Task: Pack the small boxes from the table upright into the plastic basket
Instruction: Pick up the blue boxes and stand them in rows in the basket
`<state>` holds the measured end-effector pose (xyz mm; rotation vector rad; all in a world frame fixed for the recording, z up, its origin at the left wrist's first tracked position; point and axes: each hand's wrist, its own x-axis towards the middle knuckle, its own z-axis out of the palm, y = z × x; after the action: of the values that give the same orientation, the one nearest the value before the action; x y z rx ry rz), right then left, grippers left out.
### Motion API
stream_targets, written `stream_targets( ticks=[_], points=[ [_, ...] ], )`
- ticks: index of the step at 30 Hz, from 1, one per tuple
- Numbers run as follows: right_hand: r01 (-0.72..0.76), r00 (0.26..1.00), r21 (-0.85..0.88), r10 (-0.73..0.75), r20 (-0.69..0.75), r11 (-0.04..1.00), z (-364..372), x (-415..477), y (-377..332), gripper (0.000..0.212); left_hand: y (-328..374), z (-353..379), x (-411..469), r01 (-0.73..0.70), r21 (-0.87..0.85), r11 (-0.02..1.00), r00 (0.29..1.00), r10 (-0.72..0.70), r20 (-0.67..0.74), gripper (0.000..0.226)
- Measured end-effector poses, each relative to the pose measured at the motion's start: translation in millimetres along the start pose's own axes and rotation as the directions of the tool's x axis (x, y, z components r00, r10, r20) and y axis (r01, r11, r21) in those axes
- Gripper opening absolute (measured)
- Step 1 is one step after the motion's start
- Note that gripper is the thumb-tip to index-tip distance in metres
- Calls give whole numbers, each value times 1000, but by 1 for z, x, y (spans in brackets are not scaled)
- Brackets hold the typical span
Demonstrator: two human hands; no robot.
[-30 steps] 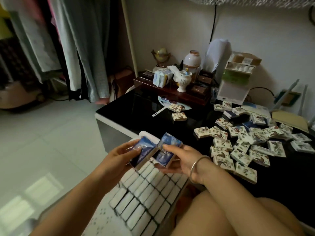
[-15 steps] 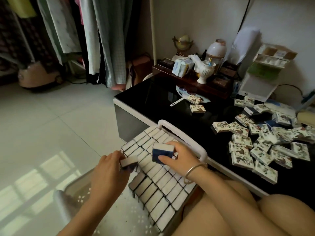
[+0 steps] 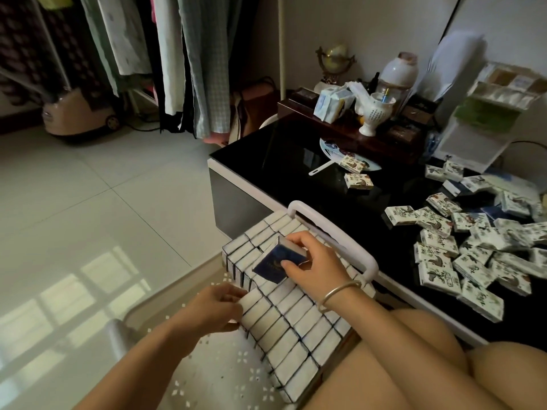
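Note:
A pale plastic basket point(image 3: 334, 224) with a white handle sits low in front of me, against the black table point(image 3: 284, 161). Rows of small boxes point(image 3: 291, 318) stand upright in it, white edges up. My right hand point(image 3: 313, 263) holds a small box with a dark blue face point(image 3: 273, 263), tilted, just above the packed rows. My left hand point(image 3: 213, 309) presses a box against the left end of a row; the box is mostly hidden under its fingers. Many patterned small boxes point(image 3: 470, 250) lie loose on the table at the right.
Two more boxes point(image 3: 358, 181) lie by a hand fan point(image 3: 331, 155) mid-table. A dark wooden tray point(image 3: 349, 134) with a white cup, jar and tissue packs stands at the back. Hanging clothes point(image 3: 177, 54) and tiled floor are to the left. My knees are at bottom right.
Both hands came down from in front of me to the basket. The left hand's box went from held in the air to pushed into a row; the right hand's box tilted over the rows.

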<state>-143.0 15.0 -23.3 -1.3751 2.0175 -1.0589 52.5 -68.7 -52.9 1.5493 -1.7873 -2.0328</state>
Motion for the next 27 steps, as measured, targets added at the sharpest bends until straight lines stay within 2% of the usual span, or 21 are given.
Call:
stream_targets(
  ticks=[4,7,9,11,16,19,21,23,27],
  points=[
    [69,995,-25,-67,70,997,22,8,-9,30,0,-2,7,84,-197,977,996,-88,-7,29],
    [117,978,-59,-104,180,991,34,12,-18,31,2,-1,6,143,-330,933,988,-156,-14,25],
    [165,945,-150,-112,309,975,38,16,-20,35,4,0,4,149,-393,907,981,-187,-59,28],
    [262,890,-307,-107,444,915,42,22,-20,38,5,1,2,158,-412,897,974,-210,-84,32],
    [499,792,-520,-123,597,693,47,37,-29,40,5,3,1,134,-254,958,969,-180,-168,28],
    [597,744,-593,-97,661,541,52,34,-38,50,-1,0,3,22,-39,999,949,-33,-314,34],
    [608,729,-609,-54,683,510,56,30,-38,50,-3,-4,3,-27,-12,1000,946,21,-323,35],
    [571,740,-593,-43,671,567,59,29,-31,48,-3,-4,2,-26,-38,999,957,14,-289,35],
    [263,855,-443,6,519,857,52,29,-19,48,-6,-4,8,-3,16,1000,957,7,-290,34]
  ],
)
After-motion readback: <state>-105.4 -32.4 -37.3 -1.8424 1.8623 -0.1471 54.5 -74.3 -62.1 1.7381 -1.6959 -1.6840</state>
